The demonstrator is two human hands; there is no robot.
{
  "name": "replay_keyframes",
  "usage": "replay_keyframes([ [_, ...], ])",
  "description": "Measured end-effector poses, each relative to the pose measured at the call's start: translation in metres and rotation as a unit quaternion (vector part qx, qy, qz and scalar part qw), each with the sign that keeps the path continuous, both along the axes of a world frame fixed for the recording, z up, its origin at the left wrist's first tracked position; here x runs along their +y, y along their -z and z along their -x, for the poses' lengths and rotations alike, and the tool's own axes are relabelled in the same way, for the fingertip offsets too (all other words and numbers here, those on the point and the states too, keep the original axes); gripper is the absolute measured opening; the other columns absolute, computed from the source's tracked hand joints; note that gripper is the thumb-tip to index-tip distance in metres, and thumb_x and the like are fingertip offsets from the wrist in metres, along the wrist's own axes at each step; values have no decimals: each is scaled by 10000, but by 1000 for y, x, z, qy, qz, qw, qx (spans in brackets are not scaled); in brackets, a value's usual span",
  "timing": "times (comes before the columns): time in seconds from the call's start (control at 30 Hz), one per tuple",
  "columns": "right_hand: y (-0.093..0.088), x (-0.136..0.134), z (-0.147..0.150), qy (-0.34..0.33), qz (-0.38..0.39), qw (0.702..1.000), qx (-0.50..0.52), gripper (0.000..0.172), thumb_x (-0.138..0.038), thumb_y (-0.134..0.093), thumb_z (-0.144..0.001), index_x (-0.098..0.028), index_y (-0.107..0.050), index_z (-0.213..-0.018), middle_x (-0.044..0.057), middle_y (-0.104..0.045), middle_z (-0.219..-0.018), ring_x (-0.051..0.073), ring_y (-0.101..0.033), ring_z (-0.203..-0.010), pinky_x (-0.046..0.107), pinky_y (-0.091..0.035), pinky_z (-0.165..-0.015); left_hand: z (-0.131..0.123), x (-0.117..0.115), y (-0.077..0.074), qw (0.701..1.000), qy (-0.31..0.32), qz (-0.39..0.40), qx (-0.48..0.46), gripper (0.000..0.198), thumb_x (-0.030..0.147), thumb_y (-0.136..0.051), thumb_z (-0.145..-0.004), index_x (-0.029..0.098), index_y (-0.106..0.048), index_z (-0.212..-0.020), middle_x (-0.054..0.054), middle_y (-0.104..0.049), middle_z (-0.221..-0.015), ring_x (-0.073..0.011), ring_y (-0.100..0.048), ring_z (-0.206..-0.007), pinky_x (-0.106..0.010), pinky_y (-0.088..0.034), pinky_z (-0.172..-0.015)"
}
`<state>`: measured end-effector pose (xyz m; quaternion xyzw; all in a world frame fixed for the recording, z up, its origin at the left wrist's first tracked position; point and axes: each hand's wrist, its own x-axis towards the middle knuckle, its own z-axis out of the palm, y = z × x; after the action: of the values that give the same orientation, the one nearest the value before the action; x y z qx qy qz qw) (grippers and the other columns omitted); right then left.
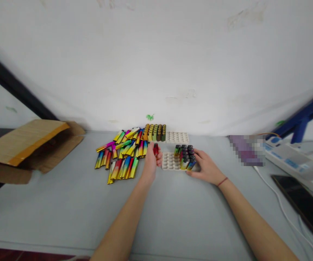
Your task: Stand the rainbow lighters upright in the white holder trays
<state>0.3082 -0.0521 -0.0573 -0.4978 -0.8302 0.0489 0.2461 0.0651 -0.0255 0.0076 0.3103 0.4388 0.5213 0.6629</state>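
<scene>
My left hand (151,161) is closed around a shiny red lighter (155,149), just left of the front white tray (168,161); its fingers partly hide the lighter, and I cannot tell if it holds more than one. Several dark-topped, shiny lighters (184,156) stand upright in the right part of that tray, while round hollows show in its left part. Around the tray's right end, my right hand (207,167) has its thumb at the front edge and its fingers behind, against the lighters. A loose pile of gradient-coloured metallic lighters (122,166) lies left of my left hand.
Behind, gold-topped upright pieces (155,132) stand in a block beside a second white tray (177,137) by the wall. An open cardboard box (34,141) sits at left. At right lie a phone (303,204), a white cable (276,197) and power strips (295,163).
</scene>
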Motion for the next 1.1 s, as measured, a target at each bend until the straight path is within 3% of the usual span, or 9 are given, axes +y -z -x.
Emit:
replay_keyframes([
  [0.13,0,0,1,3,2,1000,3,610,-518,-700,-789,-141,-583,-1254,197,-556,-1341,355,-543,-1209,523,-445,-1069,-2,0,4,1000,8,28,-3,434,576,-405,-893,198,-432,-681,101,-279,-468,-41,-205,-338,-163,-160,-351],
  [0.27,-1,0,1,0,-2,1000,3,605,-525,-694,-791,-157,-576,-1256,192,-564,-1333,357,-548,-1196,541,-453,-1056,-5,0,8,1000,23,8,0,417,592,-446,-893,194,-478,-773,99,-338,-474,-38,-199,-330,-157,-139,-350],
  [0.4,-1,0,1,-5,-3,1000,1,616,-531,-683,-802,-136,-568,-1260,208,-560,-1334,357,-547,-1196,541,-451,-1059,-9,-3,10,999,3,-38,20,476,670,-522,-854,195,-514,-885,73,-466,-533,-51,-324,-351,-164,-237,-361],
  [0.5,-1,0,0,-4,-2,1000,2,616,-528,-683,-803,-142,-563,-1268,203,-558,-1342,352,-547,-1200,537,-449,-1063,-10,-3,10,999,-1,-42,6,510,695,-566,-822,199,-521,-930,72,-476,-555,-59,-379,-388,-168,-305,-396],
  [0.73,0,0,0,0,4,1000,-2,616,-521,-690,-797,-138,-566,-1264,201,-558,-1340,347,-550,-1199,528,-447,-1066,-5,0,9,999,8,29,24,619,799,-449,-787,195,-460,-649,84,-300,-451,-48,-234,-353,-179,-182,-362],
  [0.93,0,0,0,-1,3,1000,2,625,-527,-684,-796,-155,-561,-1282,193,-554,-1346,350,-547,-1204,547,-435,-1069,-6,0,11,998,13,45,32,528,627,-435,-861,206,-395,-546,80,-234,-421,-56,-209,-342,-185,-169,-358],
  [1.1,0,0,-1,-1,4,1000,6,619,-540,-676,-800,-171,-563,-1283,184,-558,-1342,356,-542,-1204,548,-443,-1061,-10,-2,10,998,-28,38,30,462,440,-368,-907,202,-368,-511,75,-213,-413,-51,-161,-343,-174,-122,-362],
])
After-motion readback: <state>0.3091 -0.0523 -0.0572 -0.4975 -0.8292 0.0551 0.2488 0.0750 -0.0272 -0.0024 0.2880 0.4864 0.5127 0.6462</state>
